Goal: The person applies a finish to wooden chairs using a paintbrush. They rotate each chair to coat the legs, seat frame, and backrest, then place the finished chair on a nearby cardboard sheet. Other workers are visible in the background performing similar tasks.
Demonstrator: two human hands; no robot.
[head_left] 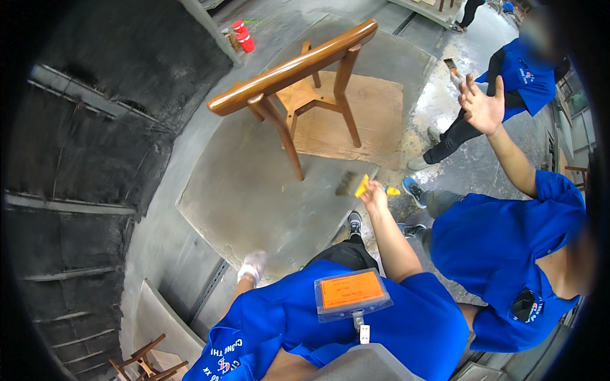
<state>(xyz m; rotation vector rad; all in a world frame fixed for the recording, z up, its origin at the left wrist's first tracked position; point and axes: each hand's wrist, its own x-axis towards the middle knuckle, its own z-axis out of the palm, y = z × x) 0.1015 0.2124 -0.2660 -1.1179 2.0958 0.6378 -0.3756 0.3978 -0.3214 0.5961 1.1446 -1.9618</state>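
My right hand [375,194] is closed around the yellow handle of a wide, flat brush [348,184]; its dark bristle end points left and looks blurred. My left hand [253,264], in a white glove, is low on the left, near the edge of a grey platform [248,197]. Motion smears its fingers, and nothing shows in it. Beyond both hands stands a brown wooden chair frame [295,66] with a thick curved back rail and no seat panel. It rests on a sheet of brown cardboard [375,114], apart from the brush.
To my right stands a person in a blue shirt [502,235], one open hand raised. Farther back, another person in blue [524,76] is near a brush [452,66]. Red containers [244,39] stand far left, and another wooden frame [146,365] lies at lower left.
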